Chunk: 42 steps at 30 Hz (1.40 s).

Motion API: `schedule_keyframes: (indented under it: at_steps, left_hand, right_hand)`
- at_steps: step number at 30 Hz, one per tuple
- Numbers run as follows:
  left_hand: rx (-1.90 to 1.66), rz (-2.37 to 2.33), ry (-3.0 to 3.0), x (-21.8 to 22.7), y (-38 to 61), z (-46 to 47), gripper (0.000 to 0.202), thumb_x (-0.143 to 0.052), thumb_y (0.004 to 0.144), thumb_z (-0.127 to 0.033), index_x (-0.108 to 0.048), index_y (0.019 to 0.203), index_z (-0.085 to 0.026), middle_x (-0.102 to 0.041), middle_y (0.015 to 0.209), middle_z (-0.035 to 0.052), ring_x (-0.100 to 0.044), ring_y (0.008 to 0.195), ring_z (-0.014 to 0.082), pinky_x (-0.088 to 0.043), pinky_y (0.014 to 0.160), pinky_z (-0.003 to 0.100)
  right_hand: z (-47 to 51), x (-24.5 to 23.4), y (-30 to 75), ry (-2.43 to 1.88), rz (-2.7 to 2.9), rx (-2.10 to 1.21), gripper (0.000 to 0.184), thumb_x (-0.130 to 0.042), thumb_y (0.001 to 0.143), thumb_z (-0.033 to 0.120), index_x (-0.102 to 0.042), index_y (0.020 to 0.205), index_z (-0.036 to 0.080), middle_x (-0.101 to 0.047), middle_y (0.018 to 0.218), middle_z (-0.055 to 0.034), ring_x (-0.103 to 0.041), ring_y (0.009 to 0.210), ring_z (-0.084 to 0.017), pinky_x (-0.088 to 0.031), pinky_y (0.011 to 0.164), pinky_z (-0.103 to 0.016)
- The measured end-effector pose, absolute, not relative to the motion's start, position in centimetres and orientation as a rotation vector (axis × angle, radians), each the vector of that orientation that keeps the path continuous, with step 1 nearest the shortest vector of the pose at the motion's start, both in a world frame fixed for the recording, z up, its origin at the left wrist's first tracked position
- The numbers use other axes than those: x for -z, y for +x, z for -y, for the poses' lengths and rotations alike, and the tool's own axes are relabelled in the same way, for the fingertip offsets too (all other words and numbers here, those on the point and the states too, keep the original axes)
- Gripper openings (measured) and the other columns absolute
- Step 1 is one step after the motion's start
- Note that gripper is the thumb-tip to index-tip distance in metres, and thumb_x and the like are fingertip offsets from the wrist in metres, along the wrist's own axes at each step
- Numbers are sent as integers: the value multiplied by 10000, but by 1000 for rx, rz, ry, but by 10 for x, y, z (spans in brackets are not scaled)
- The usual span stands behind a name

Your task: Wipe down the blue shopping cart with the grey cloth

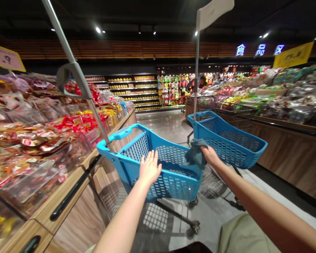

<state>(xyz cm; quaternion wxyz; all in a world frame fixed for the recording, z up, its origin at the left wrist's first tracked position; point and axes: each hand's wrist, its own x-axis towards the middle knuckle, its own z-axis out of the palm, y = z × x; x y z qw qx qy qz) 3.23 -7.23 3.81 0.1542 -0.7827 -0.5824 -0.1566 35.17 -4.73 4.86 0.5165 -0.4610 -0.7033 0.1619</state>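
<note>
In front of me stands a blue plastic shopping cart (173, 181) with a perforated basket. My left hand (149, 167) is over its near side, fingers stretched out; whether the palm touches the rim is hidden. A grey-blue cloth (197, 154) is bunched in my right hand (210, 155), against the far right end of this basket. Just beyond it, to the right, a second blue shopping cart (229, 144) stands close by. Each cart has a tall grey pole, and the second one's pole carries a pale flag-shaped panel (214, 14).
At left, a wooden display bin (76, 214) with black bumpers holds packaged snacks (42, 137). Another bin (287, 144) runs along the right, heaped with packages. Stocked shelves (133, 91) line the back wall. Grey shiny floor (160, 123) extends between them. A person is partly visible far back.
</note>
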Motion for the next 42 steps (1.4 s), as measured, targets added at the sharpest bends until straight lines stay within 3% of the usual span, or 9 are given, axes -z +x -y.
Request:
schedule_keyframes:
  at_steps: [5,8,14,17,21,28,32,35,42]
  left_hand:
    - [476,1726,-2196,-38,34,73,646,-419,890,-321,-296,1502,-153,-296,1562,124,-231,1458,246,-117,1182,522]
    - [507,1781,-2121,-36,37,74,652,-396,918,-438,-315,1495,-146,-294,1561,142,-200,1465,280,-86,1174,561]
    - [571,2041,-1888,-40,33,70,773,-284,921,-624,-331,1482,-95,-257,1558,213,-180,1463,334,-83,1139,639]
    - [576,2162,-1847,-42,26,72,772,-325,915,-594,-309,1488,-77,-205,1569,231,-148,1468,348,-145,1119,659]
    - [559,2122,-1894,-36,15,81,714,-465,884,-426,-293,1494,-97,-160,1584,221,-125,1472,341,-193,1134,609]
    - [437,2021,-2127,-30,-13,70,742,-567,827,-307,-283,1496,-157,-153,1598,176,-97,1478,315,-182,1152,573]
    - [430,2023,-2108,-28,-8,62,720,-576,828,-343,-324,1480,-169,-245,1579,163,-148,1474,304,-170,1154,581]
    - [422,2010,-2105,-28,1,61,711,-569,827,-359,-347,1469,-149,-277,1566,170,-178,1468,308,-166,1149,597]
    - [443,2014,-2097,-28,-4,59,664,-533,832,-373,-396,1442,-150,-314,1552,159,-197,1463,310,-173,1154,579]
  right_hand:
    - [65,-36,366,-1099,1986,-413,274,-529,825,408,-688,861,187,-716,956,-66,-632,999,-264,-397,1039,-454]
    - [90,-4,350,-1092,2194,-347,298,-498,825,397,-692,944,205,-721,1000,-83,-654,990,-277,-282,1107,-567]
    - [137,14,299,-906,2229,-265,449,-506,766,338,-599,1189,220,-677,1172,-88,-627,1077,-267,-337,1086,-517]
    - [157,12,267,-782,2281,-187,617,-582,695,345,-527,1295,211,-619,1274,-113,-587,1148,-274,-437,1001,-448]
    - [170,17,236,-588,2404,-36,562,-581,786,419,-522,1306,216,-613,1276,-145,-609,1101,-271,-493,902,-416]
    - [147,3,278,-498,2718,-27,425,-545,869,258,-550,1291,208,-596,1287,-147,-574,1141,-257,-472,938,-427]
    - [114,-32,325,-847,2579,-289,488,-582,760,160,-577,1243,230,-636,1203,-90,-608,1092,-222,-474,945,-344]
    - [93,-61,338,-1046,2211,-215,587,-536,670,93,-551,1243,220,-626,1194,-81,-594,1116,-234,-455,971,-355]
    - [109,-35,331,-892,2543,-330,550,-645,696,219,-568,1241,215,-499,1365,-124,-373,1361,-317,-339,1100,-486]
